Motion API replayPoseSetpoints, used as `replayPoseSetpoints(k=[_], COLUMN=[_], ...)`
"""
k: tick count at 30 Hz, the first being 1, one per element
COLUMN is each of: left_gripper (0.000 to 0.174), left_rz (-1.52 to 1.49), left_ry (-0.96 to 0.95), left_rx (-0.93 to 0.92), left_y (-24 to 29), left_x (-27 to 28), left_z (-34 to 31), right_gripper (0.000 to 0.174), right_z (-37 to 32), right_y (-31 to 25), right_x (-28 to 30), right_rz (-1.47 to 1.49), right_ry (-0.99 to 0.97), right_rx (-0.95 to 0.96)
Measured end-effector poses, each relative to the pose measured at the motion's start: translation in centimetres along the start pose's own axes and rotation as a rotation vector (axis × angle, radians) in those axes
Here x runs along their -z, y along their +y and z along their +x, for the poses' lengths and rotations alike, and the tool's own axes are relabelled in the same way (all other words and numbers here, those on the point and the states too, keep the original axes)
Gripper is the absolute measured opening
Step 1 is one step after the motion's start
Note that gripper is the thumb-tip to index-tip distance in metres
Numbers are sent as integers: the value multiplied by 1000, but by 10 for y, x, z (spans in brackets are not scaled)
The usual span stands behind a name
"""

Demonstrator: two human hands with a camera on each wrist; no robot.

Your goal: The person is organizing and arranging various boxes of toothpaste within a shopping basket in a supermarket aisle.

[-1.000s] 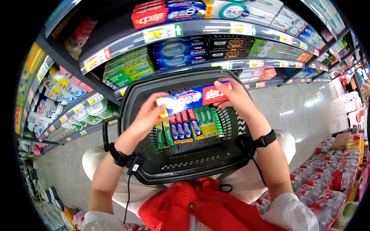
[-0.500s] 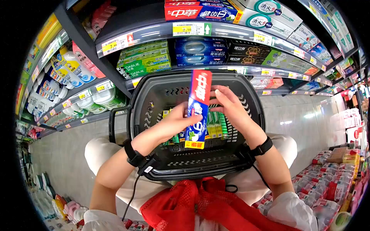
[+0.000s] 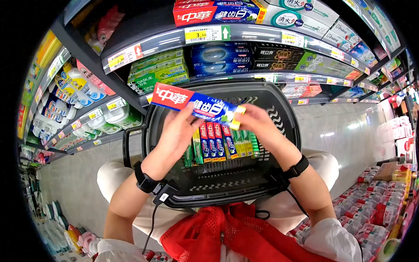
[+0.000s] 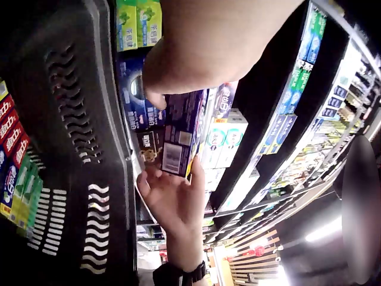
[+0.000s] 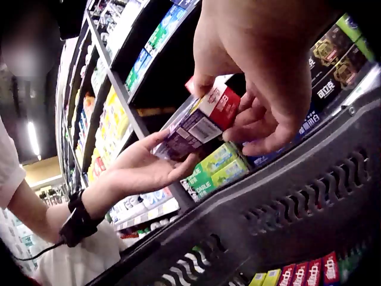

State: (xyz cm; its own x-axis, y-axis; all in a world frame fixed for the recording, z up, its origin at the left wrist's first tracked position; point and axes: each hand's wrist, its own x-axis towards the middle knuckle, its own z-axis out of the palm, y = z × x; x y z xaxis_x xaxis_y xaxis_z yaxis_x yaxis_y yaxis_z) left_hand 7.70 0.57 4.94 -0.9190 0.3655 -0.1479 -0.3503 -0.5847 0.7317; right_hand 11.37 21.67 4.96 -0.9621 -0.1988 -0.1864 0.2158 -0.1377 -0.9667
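A red and blue toothpaste box [image 3: 174, 97] is held above the black shopping basket [image 3: 174, 194], tilted with its red end up at the left. My left hand [image 3: 172, 133] grips it near the middle from below. At the blue right end, my right hand [image 3: 257, 124] pinches the box between thumb and fingers. The left wrist view catches the barcode side of the toothpaste box [image 4: 183, 131] between both hands. Inside the basket stands a row of red and blue toothpaste boxes [image 3: 212, 142], flanked by green and yellow-green boxes [image 3: 242, 144].
Shelves ahead carry matching red and blue boxes [image 3: 196, 15], green Darlie boxes [image 3: 161, 76] and dark blue boxes [image 3: 220, 59]. Bottles [image 3: 78, 83] fill the left shelves. Shrink-wrapped bottle packs [image 3: 366, 205] stand on the floor at right.
The toothpaste box was turned from level to upright, then swung so its red end points up and left. The right hand let go midway and now pinches the blue end.
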Motion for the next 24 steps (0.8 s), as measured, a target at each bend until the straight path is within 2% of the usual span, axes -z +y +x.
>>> replayPoseSetpoints(k=[2,6,8,11,14,16,24], left_gripper=[26,36,36,38,42,42,43], left_rz=[17,217,274,420,570,772,1007], left_ry=[18,-14,-23,-43,-44,-99,-61], left_rx=[-47,-90,-98,-110,-123,-272,-331], left_y=[11,21,17,11,3,-3,-1], left_x=[-2,-1,-5,-4,8,17,12], left_z=[2,5,2,0,4,8,2], right_gripper=[22,21,21,24,24,23,23], right_z=[2,1,0,-1,-5,-7,-9], right_y=[-9,-23,-25,-20,-16,-17,-17], right_x=[6,24,25,25,28,28,32], right_rz=[46,226,184,-89,-84,-99,-109], right_ry=[207,354,363,389,365,384,387], right_rx=[91,190,213,353,349,358,341])
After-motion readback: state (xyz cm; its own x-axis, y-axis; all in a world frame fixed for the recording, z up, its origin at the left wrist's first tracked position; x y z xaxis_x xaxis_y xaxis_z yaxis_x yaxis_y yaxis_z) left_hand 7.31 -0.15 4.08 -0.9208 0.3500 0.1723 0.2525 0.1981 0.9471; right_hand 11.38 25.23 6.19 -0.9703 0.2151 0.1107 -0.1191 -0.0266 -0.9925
